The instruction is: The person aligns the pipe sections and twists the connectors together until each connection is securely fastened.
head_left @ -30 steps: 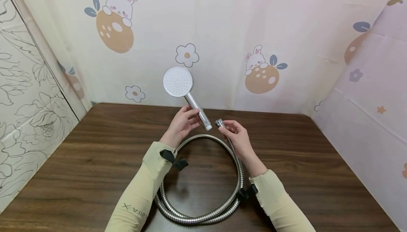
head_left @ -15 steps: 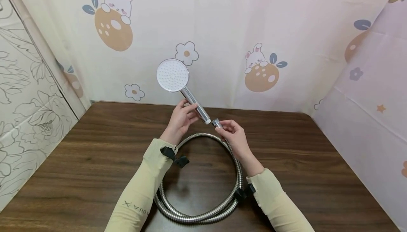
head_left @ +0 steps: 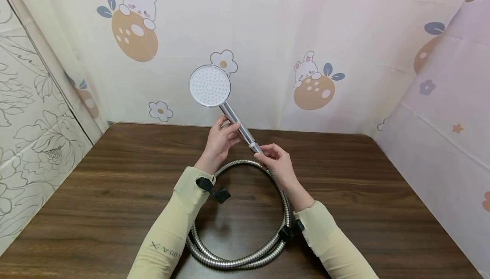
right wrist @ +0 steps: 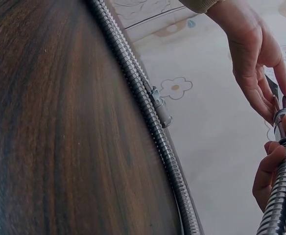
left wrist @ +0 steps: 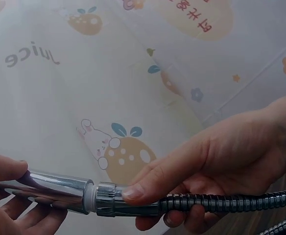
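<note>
A chrome shower head (head_left: 210, 86) with a white round face is held up off the table by its handle, face toward me. My left hand (head_left: 219, 145) grips the lower handle, thumb on top and fingers beneath. My right hand (head_left: 281, 168) pinches the metal end nut (left wrist: 106, 198) of a flexible shower hose (head_left: 226, 263). The nut lines up with the handle's end, and a white collar (left wrist: 89, 197) shows between them in the left wrist view. From the right hand, the hose runs down into a coil on the table.
The dark wooden table (head_left: 115, 202) carries the coiled hose. In the right wrist view, a second metal fitting (right wrist: 161, 111) lies along the coil. A printed curtain (head_left: 260, 24) stands behind the table, with more cloth on both sides.
The gap between handle and hose nut has closed: the nut came up and left onto the handle's end. The shower head rose slightly with the left hand. Both hands kept their holds.
</note>
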A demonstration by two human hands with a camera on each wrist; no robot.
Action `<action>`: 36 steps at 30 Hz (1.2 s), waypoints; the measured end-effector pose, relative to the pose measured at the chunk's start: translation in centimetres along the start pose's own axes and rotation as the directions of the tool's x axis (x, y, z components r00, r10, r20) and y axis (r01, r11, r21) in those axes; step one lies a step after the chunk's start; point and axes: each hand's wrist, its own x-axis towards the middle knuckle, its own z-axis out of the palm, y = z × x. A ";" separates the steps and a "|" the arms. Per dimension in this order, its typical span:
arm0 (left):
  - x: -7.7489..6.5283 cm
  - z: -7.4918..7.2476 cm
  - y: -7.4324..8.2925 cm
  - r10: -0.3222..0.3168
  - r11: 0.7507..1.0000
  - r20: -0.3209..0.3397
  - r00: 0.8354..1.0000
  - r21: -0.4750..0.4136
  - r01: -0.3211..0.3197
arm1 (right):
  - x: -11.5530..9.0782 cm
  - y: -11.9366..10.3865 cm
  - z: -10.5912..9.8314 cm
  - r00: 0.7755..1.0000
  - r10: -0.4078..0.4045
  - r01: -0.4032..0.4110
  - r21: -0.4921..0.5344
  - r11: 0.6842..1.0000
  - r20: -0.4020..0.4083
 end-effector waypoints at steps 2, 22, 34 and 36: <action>-0.1 0.0 -0.1 0.016 1.000 -0.002 1.000 0.015 -0.016 | 0.0 0.0 0.1 1.000 0.004 -0.004 -0.006 1.000 0.002; -0.7 0.1 -0.5 0.135 0.990 -0.027 0.991 -0.031 -0.136 | 0.0 -0.4 0.3 1.000 -0.019 0.019 0.003 1.000 0.012; -0.7 0.0 -0.7 0.154 0.986 -0.057 0.986 -0.052 -0.157 | 0.1 -0.3 0.4 1.000 -0.023 0.023 0.008 1.000 0.010; -0.7 0.0 -0.7 0.150 0.986 -0.067 0.986 -0.069 -0.155 | 0.1 -0.2 0.4 1.000 -0.027 0.027 0.006 1.000 0.007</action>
